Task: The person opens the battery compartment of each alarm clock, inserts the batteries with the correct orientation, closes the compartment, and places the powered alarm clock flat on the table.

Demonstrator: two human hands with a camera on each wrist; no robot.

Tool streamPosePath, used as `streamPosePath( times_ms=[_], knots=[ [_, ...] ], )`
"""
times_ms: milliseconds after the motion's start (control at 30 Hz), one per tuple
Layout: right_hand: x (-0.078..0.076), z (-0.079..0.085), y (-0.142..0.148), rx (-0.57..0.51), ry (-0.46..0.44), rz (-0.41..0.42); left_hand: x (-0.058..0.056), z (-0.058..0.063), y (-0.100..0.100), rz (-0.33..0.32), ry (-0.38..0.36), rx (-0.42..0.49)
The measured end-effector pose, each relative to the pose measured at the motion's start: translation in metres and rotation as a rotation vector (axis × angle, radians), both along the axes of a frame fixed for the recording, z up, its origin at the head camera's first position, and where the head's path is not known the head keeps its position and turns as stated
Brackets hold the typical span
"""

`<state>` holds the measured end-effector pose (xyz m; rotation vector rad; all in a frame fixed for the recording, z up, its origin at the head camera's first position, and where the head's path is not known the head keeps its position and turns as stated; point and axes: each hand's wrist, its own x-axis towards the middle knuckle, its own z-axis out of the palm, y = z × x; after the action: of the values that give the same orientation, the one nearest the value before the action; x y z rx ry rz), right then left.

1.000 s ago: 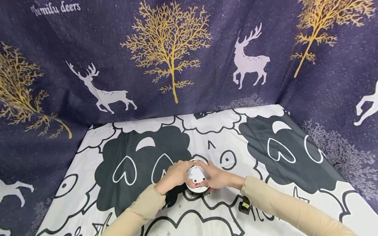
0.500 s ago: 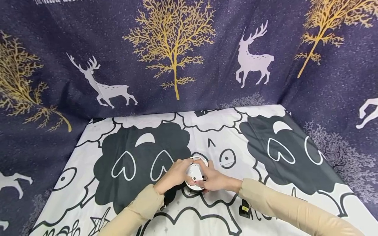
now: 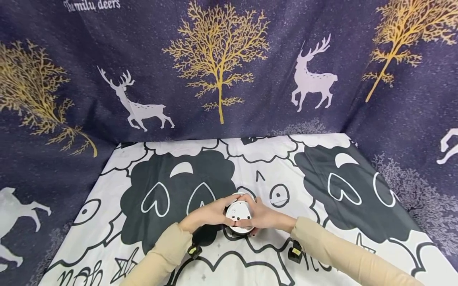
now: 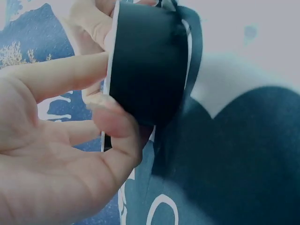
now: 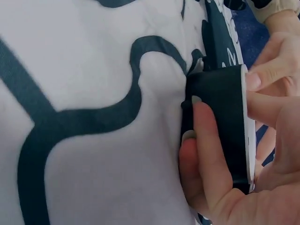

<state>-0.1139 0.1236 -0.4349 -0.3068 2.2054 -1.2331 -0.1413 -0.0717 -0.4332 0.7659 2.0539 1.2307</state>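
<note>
A round tub-like object (image 3: 239, 209) with a white top and black side wall stands on the cloth, between both hands in the head view. Small dark dots mark its top. My left hand (image 3: 211, 213) grips its left side, the thumb lying over the top. From the right, my right hand (image 3: 265, 217) holds it, with its thumb near the left one. The left wrist view shows the black wall (image 4: 147, 61) close to the left hand's curled fingers. Fingers of the right hand press along the black wall (image 5: 220, 112) in the right wrist view. Fingers and thumbs cover parts of the rim.
A white cloth (image 3: 236, 272) with black cartoon sheep covers the table. Dark blue curtains (image 3: 250, 111) with deer and trees rise behind and at both sides. Small black devices with yellow labels sit under the left (image 3: 194, 251) and right (image 3: 295, 252) wrists.
Both thumbs have shifted along the near part of the white top and now nearly meet, covering red lettering seen earlier. The object stays in place; the head view has tilted slightly.
</note>
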Motion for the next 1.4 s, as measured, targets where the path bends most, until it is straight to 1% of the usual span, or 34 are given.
streamPosePath(
  times_ms=[33,100,167,200,267,300,367,433,467,533,600,667,700,733,800,867,967,1033,1267,1400],
  knots=[
    [-0.001,0.000,0.001,-0.005,-0.014,0.000,0.000,0.001,0.001,0.003,0.020,-0.017],
    [-0.002,0.002,0.001,-0.015,-0.039,-0.002,-0.001,0.006,0.005,0.015,0.114,-0.112],
    [-0.003,0.003,0.002,-0.022,-0.060,0.000,-0.002,0.015,0.011,0.030,0.243,-0.255],
    [-0.004,0.003,0.002,-0.025,-0.067,0.001,-0.002,0.020,0.015,0.037,0.309,-0.341],
    [-0.005,0.004,0.002,-0.025,-0.086,0.003,-0.002,0.028,0.022,0.044,0.402,-0.493],
    [-0.005,0.004,0.001,-0.025,-0.096,0.003,-0.001,0.031,0.025,0.048,0.439,-0.549],
    [-0.004,0.004,0.002,-0.013,-0.103,0.003,0.002,0.033,0.029,0.053,0.514,-0.623],
    [-0.003,0.003,0.002,0.001,-0.098,0.012,0.007,0.032,0.029,0.036,0.608,-0.653],
    [-0.003,0.003,0.003,0.008,-0.101,0.018,0.009,0.030,0.028,0.025,0.682,-0.660],
    [-0.005,0.004,0.004,0.017,-0.108,0.036,0.011,0.024,0.027,-0.011,0.886,-0.687],
    [-0.006,0.004,0.005,0.021,-0.103,0.052,0.012,0.021,0.026,-0.050,1.125,-0.715],
    [-0.007,0.004,0.004,0.022,-0.097,0.063,0.012,0.016,0.024,-0.067,1.372,-0.737],
    [-0.007,0.003,0.004,0.022,-0.086,0.061,0.012,0.014,0.023,-0.072,1.472,-0.738],
    [-0.006,0.002,0.003,0.021,-0.067,0.061,0.012,0.013,0.021,-0.077,1.546,-0.729],
    [-0.004,0.000,0.001,0.025,-0.034,0.042,0.011,0.009,0.017,-0.090,1.664,-0.709],
    [-0.002,-0.001,-0.001,0.017,-0.016,0.026,0.010,0.005,0.013,-0.115,1.712,-0.693],
    [0.002,-0.003,-0.002,-0.002,-0.003,-0.009,0.010,0.002,0.011,-0.140,1.737,-0.671],
    [0.004,-0.003,-0.003,-0.012,0.016,-0.019,0.010,0.000,0.010,-0.141,1.740,-0.661],
    [0.008,-0.005,-0.006,0.059,0.101,-0.020,0.012,-0.003,0.010,-0.131,1.744,-0.652],
    [0.006,-0.003,-0.007,0.049,0.113,-0.026,0.009,-0.001,0.011,-0.096,1.755,-0.651]
  ],
)
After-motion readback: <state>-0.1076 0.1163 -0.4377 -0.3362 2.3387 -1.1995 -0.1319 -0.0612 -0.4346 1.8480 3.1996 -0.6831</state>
